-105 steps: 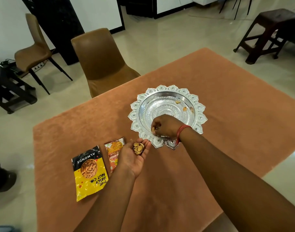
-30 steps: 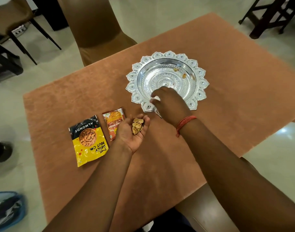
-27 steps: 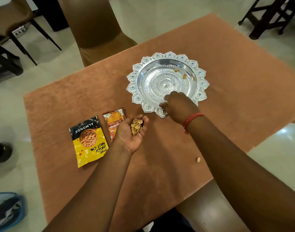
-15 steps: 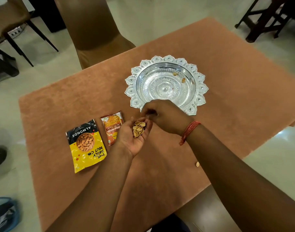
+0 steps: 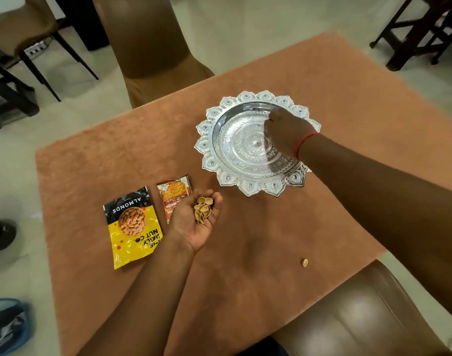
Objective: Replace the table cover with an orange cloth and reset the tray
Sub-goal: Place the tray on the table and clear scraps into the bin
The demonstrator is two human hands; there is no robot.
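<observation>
An orange cloth covers the table. On it stands an ornate silver tray with a petal-shaped rim. My left hand is held palm up in front of the tray, cupping a small heap of pistachio shells. My right hand, with a red thread at the wrist, reaches into the far right part of the tray, fingers pointing down onto its surface. Its fingertips are hidden, so I cannot tell whether they hold anything. One loose shell lies on the cloth near the front right edge.
A yellow and black almond packet and a small orange snack packet lie left of my left hand. A brown chair stands at the far side and another at the near right corner. A dark wooden stool is at the back right.
My right hand has left my left palm and moved back into the far right of the tray, covering the spot where two shells lay. A loose shell has appeared on the cloth.
</observation>
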